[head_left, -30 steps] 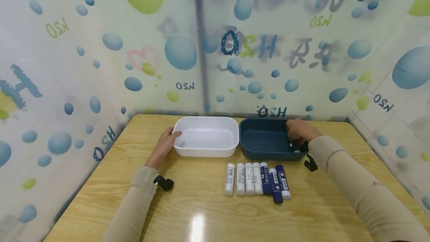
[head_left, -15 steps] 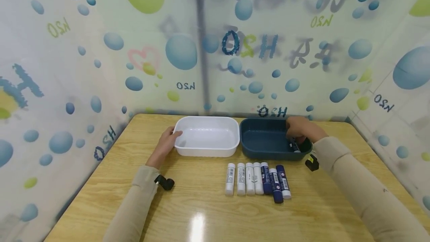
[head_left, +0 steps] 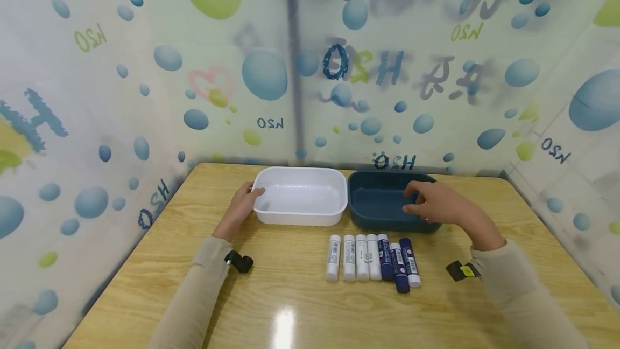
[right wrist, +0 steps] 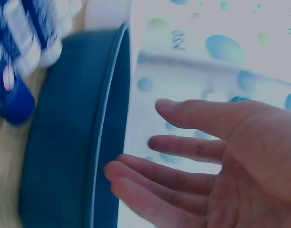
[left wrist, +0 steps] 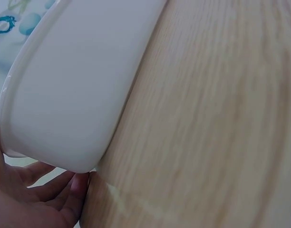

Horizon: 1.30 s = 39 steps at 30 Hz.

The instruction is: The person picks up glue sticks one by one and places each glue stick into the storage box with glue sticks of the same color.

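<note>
My left hand (head_left: 240, 203) grips the left end of a white plastic tray (head_left: 300, 218), thumb over the rim and fingers along the outer wall. In the left wrist view, the fingers (left wrist: 53, 187) curl under the white tray's corner. My right hand (head_left: 438, 202) hovers above the right end of a dark blue tray (head_left: 387, 224), thumb and fingers apart, holding nothing. In the right wrist view its spread fingers (right wrist: 155, 183) overlap the dark blue tray's rim. The hand hides most of that tray's right end.
In front of the dark blue tray, several white glue sticks (head_left: 349, 257) and dark blue glue sticks (head_left: 398, 267) lie side by side on the wooden table (head_left: 271, 295). The trays stand close together near the patterned back wall (head_left: 223, 139).
My right hand has come up out of the dark blue tray and its fingers have spread, leaving a dark glue stick behind. The left hand keeps its hold on the white tray.
</note>
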### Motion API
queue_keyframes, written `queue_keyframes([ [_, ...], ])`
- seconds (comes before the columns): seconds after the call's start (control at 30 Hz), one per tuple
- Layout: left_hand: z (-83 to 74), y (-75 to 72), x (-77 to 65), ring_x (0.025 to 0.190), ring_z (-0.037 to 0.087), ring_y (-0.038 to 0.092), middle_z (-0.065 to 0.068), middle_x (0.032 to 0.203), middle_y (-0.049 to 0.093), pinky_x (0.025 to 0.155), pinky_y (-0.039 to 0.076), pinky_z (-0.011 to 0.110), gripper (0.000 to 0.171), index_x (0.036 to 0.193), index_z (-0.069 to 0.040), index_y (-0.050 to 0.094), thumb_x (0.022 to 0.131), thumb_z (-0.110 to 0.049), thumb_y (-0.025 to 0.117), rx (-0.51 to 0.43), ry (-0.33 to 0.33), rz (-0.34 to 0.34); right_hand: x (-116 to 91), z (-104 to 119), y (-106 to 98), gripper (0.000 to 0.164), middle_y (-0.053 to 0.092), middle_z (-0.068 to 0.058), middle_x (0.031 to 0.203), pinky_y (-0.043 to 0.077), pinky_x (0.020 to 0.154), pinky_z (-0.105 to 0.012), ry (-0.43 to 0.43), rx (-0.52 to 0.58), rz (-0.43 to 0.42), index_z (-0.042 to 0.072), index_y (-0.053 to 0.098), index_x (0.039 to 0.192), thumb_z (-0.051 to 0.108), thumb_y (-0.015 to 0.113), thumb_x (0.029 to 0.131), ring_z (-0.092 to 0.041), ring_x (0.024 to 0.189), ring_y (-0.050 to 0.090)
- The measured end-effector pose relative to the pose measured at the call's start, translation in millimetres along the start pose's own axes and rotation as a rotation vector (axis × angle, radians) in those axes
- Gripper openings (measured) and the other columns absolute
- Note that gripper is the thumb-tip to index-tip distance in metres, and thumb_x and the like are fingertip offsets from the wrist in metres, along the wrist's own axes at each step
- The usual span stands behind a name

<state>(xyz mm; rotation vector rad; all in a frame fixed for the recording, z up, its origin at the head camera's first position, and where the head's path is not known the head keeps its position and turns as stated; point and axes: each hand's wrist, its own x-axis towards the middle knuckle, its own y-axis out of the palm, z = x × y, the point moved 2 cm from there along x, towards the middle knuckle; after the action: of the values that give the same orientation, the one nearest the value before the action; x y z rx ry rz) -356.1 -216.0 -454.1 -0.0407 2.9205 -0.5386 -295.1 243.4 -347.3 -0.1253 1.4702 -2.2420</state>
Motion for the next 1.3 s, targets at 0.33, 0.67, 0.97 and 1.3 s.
queue_keyframes([
  [0.33, 0.4, -2.3, 2.4, 0.146, 0.037, 0.043, 0.021, 0.163, 0.037, 0.122, 0.036, 0.052, 0.062, 0.158, -0.004, 0.032, 0.108, -0.037, 0.046, 0.004, 0.005, -0.001, -30.5, 4.8, 32.0, 0.044, 0.067, -0.011, 0.085, 0.057, 0.06, -0.031, 0.002, 0.159, 0.091, 0.003, 0.054, 0.134, 0.027, 0.068, 0.1, -0.022, 0.062, 0.068],
  [0.67, 1.2, -3.0, 5.0, 0.149, 0.037, 0.039, 0.021, 0.165, 0.035, 0.124, 0.032, 0.052, 0.061, 0.157, -0.004, 0.035, 0.107, -0.036, 0.047, 0.01, -0.004, 0.004, -36.7, 6.3, 36.1, 0.038, 0.066, -0.01, 0.084, 0.058, 0.061, -0.036, 0.051, 0.179, 0.189, 0.007, 0.06, 0.13, 0.026, 0.07, 0.099, -0.025, 0.071, 0.067],
  [0.97, 1.9, -1.6, 1.2, 0.147, 0.038, 0.041, 0.023, 0.164, 0.035, 0.123, 0.035, 0.052, 0.065, 0.158, -0.003, 0.033, 0.106, -0.04, 0.046, 0.032, -0.001, -0.004, -33.9, -0.3, 48.7, 0.051, 0.068, -0.009, 0.085, 0.061, 0.061, -0.038, 0.162, 0.184, 0.272, 0.007, 0.057, 0.138, 0.031, 0.073, 0.096, -0.024, 0.073, 0.068],
  [1.3, 1.9, -0.8, 0.9, 0.146, 0.037, 0.043, 0.022, 0.163, 0.035, 0.122, 0.036, 0.053, 0.063, 0.159, -0.004, 0.032, 0.108, -0.039, 0.045, 0.02, -0.016, 0.017, -28.1, -2.5, 60.3, 0.066, 0.066, -0.01, 0.091, 0.063, 0.067, -0.041, 0.247, 0.193, 0.322, 0.009, 0.048, 0.147, 0.032, 0.078, 0.092, -0.023, 0.079, 0.068],
])
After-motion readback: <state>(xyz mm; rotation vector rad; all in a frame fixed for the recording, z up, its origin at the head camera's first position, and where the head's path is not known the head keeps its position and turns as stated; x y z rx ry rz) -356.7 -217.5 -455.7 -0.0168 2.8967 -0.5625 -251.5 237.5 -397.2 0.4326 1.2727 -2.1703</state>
